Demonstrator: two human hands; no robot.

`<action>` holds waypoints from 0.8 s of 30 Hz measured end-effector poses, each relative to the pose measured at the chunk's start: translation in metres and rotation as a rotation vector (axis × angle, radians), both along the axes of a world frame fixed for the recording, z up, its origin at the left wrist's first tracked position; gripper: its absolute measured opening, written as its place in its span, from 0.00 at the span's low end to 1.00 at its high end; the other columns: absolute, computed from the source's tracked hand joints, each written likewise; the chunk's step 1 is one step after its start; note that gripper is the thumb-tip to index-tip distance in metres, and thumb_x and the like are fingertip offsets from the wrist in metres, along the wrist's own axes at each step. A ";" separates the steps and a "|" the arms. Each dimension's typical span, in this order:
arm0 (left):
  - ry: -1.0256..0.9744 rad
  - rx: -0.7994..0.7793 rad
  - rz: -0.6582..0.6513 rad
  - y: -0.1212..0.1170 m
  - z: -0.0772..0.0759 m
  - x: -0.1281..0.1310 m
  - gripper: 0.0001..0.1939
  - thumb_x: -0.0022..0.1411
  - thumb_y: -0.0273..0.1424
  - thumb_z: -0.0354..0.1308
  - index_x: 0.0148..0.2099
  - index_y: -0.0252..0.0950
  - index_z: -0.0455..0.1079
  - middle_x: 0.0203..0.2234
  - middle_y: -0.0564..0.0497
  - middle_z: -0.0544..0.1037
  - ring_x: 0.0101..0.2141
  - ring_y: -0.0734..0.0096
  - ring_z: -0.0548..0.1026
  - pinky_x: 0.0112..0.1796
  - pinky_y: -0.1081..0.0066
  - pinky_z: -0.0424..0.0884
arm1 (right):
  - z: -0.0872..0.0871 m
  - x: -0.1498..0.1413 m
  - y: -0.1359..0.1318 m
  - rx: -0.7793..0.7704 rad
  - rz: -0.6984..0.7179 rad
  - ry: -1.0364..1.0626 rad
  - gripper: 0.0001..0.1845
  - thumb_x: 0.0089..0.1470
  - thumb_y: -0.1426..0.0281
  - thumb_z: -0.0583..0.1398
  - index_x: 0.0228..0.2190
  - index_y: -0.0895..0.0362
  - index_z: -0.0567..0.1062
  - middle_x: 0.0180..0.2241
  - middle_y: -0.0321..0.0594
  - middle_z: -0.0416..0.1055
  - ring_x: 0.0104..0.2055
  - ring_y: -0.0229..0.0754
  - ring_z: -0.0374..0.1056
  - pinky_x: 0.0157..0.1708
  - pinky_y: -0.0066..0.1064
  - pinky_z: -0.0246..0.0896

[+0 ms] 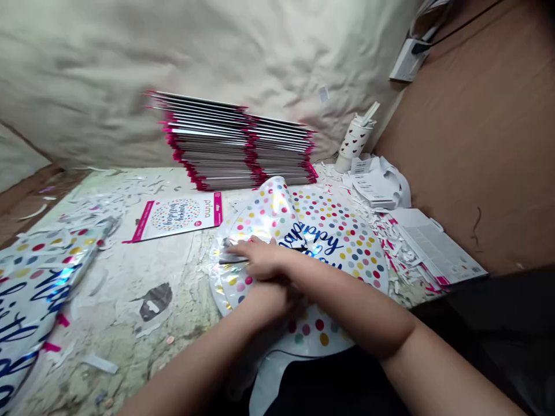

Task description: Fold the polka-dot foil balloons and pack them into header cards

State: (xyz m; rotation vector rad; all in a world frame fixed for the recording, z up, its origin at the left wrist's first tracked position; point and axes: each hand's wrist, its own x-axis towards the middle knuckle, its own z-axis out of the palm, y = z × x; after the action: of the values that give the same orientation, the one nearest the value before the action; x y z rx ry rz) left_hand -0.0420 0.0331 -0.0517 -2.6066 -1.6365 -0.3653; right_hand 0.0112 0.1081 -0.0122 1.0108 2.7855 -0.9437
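A flat white foil balloon [347, 231] with coloured dots and blue lettering lies in front of me, its left part folded over and standing up in a crease at the far edge. My right hand [259, 258] rests on the folded part, fingers stretched out to the left. Under my right wrist, my left hand [275, 297] lies against the balloon; its fingers are hidden by the crossing forearm. To the left, a printed packet [177, 217] with pink edges and a balloon picture lies on the table.
A tall stack of pink-edged packets [225, 144] stands at the back. Another dotted foil balloon [34, 306] lies at the left. A white cup with hearts [354, 141], papers [381, 182] and a flat card box [437, 245] are on the right. Paper scraps litter the table [182, 323].
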 end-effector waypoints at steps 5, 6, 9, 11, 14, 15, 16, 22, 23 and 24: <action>0.029 0.109 -0.055 -0.009 0.012 -0.082 0.11 0.60 0.26 0.49 0.42 0.35 0.71 0.40 0.44 0.75 0.39 0.64 0.72 0.40 0.65 0.69 | -0.007 0.028 0.002 0.163 -0.120 0.078 0.30 0.46 0.74 0.53 0.52 0.58 0.58 0.51 0.48 0.63 0.52 0.49 0.61 0.50 0.44 0.54; 0.087 0.186 -0.029 -0.003 0.014 -0.096 0.12 0.60 0.25 0.48 0.45 0.33 0.69 0.43 0.40 0.73 0.42 0.60 0.71 0.41 0.61 0.68 | -0.010 0.027 0.000 0.229 -0.104 0.070 0.28 0.46 0.74 0.54 0.51 0.59 0.60 0.51 0.48 0.64 0.52 0.49 0.60 0.51 0.42 0.54; 0.303 0.306 -0.067 0.019 0.025 -0.122 0.09 0.59 0.24 0.49 0.38 0.33 0.71 0.35 0.42 0.75 0.36 0.59 0.71 0.37 0.60 0.67 | -0.019 0.016 -0.003 0.348 -0.109 0.069 0.23 0.48 0.69 0.55 0.48 0.60 0.64 0.49 0.49 0.64 0.51 0.48 0.60 0.49 0.38 0.57; 0.355 0.308 -0.103 0.028 0.035 -0.124 0.10 0.59 0.23 0.48 0.29 0.34 0.70 0.25 0.46 0.74 0.30 0.62 0.70 0.32 0.63 0.66 | -0.024 0.006 -0.003 0.384 -0.180 0.077 0.23 0.49 0.66 0.56 0.46 0.62 0.65 0.46 0.51 0.66 0.49 0.49 0.62 0.46 0.38 0.59; 0.256 0.395 -0.044 0.022 0.043 -0.111 0.12 0.61 0.24 0.46 0.31 0.35 0.70 0.29 0.46 0.74 0.32 0.62 0.70 0.36 0.61 0.66 | -0.031 -0.005 0.002 0.422 -0.242 0.083 0.14 0.51 0.71 0.54 0.40 0.63 0.69 0.39 0.51 0.70 0.44 0.49 0.65 0.43 0.38 0.61; 0.203 0.386 -0.043 0.016 0.041 -0.105 0.12 0.62 0.26 0.46 0.33 0.36 0.70 0.31 0.45 0.75 0.34 0.62 0.70 0.38 0.61 0.66 | -0.031 -0.005 0.004 0.422 -0.244 0.088 0.11 0.51 0.74 0.53 0.37 0.62 0.71 0.37 0.50 0.71 0.43 0.48 0.66 0.42 0.37 0.62; 0.150 0.344 -0.060 0.010 0.037 -0.099 0.12 0.63 0.29 0.46 0.34 0.36 0.71 0.33 0.45 0.75 0.35 0.62 0.71 0.39 0.61 0.66 | -0.030 -0.003 0.008 0.423 -0.252 0.102 0.10 0.51 0.75 0.53 0.35 0.61 0.72 0.35 0.49 0.72 0.41 0.47 0.67 0.41 0.36 0.62; 0.104 -0.062 0.075 -0.003 -0.004 -0.081 0.42 0.54 0.56 0.47 0.61 0.30 0.57 0.59 0.34 0.58 0.59 0.43 0.53 0.54 0.50 0.56 | 0.009 0.074 0.029 0.547 -0.587 0.572 0.18 0.61 0.67 0.47 0.45 0.59 0.71 0.40 0.44 0.73 0.42 0.41 0.69 0.41 0.32 0.65; 0.112 -0.108 0.109 0.000 -0.007 -0.082 0.44 0.53 0.57 0.46 0.62 0.30 0.54 0.61 0.35 0.54 0.60 0.42 0.50 0.54 0.49 0.54 | 0.016 0.092 0.027 0.570 -0.638 0.755 0.17 0.61 0.65 0.49 0.44 0.59 0.72 0.40 0.43 0.74 0.41 0.41 0.70 0.41 0.33 0.66; 0.113 -0.146 0.122 0.003 -0.008 -0.084 0.45 0.53 0.58 0.45 0.63 0.30 0.53 0.62 0.35 0.52 0.61 0.42 0.48 0.55 0.49 0.53 | 0.021 0.109 0.022 0.570 -0.626 0.908 0.15 0.59 0.64 0.53 0.41 0.58 0.74 0.39 0.42 0.75 0.40 0.42 0.71 0.40 0.34 0.67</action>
State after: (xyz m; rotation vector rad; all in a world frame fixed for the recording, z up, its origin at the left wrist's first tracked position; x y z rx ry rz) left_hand -0.1265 0.0358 -0.0597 -2.5550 -1.8365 -0.0947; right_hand 0.1198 0.1300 0.0084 2.0573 3.6872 -0.7707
